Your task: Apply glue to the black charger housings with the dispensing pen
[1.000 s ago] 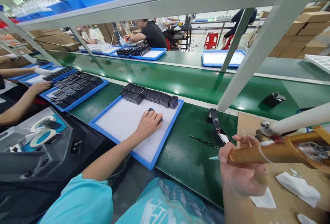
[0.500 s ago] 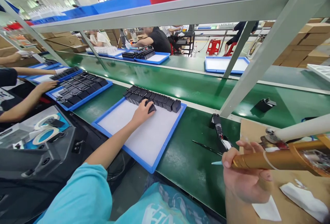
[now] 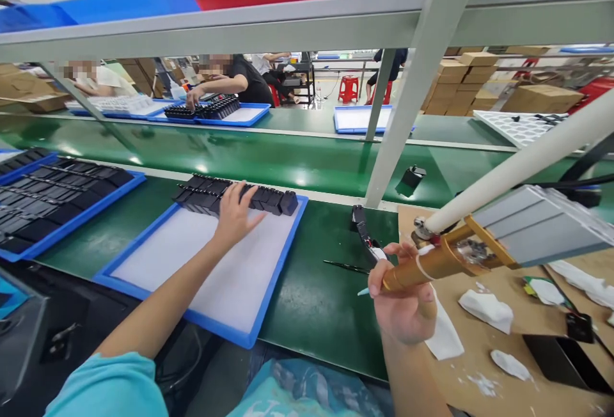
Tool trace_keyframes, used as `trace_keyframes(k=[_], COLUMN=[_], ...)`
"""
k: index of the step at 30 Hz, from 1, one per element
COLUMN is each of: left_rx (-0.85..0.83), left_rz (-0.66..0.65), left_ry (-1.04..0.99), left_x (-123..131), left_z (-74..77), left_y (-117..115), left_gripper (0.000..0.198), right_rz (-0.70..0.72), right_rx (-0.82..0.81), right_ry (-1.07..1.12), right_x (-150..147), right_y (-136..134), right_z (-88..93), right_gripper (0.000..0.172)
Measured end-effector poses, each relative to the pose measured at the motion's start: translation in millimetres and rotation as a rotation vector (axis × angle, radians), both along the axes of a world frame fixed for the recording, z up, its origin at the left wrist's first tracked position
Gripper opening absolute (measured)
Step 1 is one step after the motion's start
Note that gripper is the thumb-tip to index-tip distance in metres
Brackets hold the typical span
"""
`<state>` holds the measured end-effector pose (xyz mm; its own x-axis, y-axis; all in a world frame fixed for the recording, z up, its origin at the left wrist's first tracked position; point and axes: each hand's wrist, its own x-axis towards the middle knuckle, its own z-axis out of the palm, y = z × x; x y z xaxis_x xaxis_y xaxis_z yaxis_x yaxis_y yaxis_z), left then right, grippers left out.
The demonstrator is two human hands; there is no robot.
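Note:
My left hand (image 3: 233, 211) reaches over the blue-rimmed white tray (image 3: 201, 263) and rests with spread fingers on the row of small black parts (image 3: 268, 198) at the tray's far edge. My right hand (image 3: 403, 302) is closed round a gold-coloured glue gun (image 3: 432, 267), its thin pale nozzle pointing left over the green bench. A white tube (image 3: 518, 164) and a grey block (image 3: 542, 225) run from the gun's back end.
A black part (image 3: 363, 228) and black tweezers (image 3: 345, 267) lie on the green mat between tray and gun. Brown cardboard (image 3: 494, 340) with white wipes lies at right. A second tray of black parts (image 3: 52, 193) is at left. A slanted frame post (image 3: 403, 103) crosses ahead. People work across the conveyor.
My left hand slid the black part up the tray into the row at the far edge and now lies open on it. The view swung right; the gun stays gripped.

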<state>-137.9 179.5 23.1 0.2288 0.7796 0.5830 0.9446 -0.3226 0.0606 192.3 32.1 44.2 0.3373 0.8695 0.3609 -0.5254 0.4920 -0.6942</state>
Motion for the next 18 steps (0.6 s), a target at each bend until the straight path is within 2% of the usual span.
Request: trace_keyframes(k=[2, 4, 6, 8, 9, 11, 13, 18], left_rx=[-0.048, -0.153, -0.307, -0.455, -0.517, -0.587, -0.593, -0.601], left_rz=[-0.208, -0.403, -0.569, -0.665, -0.688, -0.704, -0.708, -0.77], left_ry=[-0.023, -0.049, -0.063, -0.086, -0.115, -0.178, -0.229, -0.32], left_x=[44, 93, 141, 179, 194, 214, 221, 214], left_z=[11.0, 15.7, 12.2, 2.7, -2.9, -13.2, -20.4, -27.9], left_y=[0, 3, 9, 17, 22, 30, 36, 39], left_gripper=[0.059, 0.059, 0.071, 0.082, 0.081, 0.074, 0.067, 0.065], right_rz=[0.002, -0.011, -0.034, -0.053, -0.062, -0.084, -0.102, -0.097], right_rx=[0.015, 0.032, 0.038, 0.03, 0.027, 0.019, 0.005, -0.017], right_ry=[-0.025, -0.039, -0.045, -0.051, -0.056, -0.059, -0.052, -0.046], right_x=[-1, -2, -2, -1, -1, 0, 0, -1], right_y=[-1, -2, -1, 0, 1, 2, 2, 2], right_z=[1.5, 2.8, 3.4, 3.0, 2.7, 1.7, 0.8, 0.2], right_gripper=[0.037, 0.035, 0.034, 0.034, 0.034, 0.036, 0.036, 0.032])
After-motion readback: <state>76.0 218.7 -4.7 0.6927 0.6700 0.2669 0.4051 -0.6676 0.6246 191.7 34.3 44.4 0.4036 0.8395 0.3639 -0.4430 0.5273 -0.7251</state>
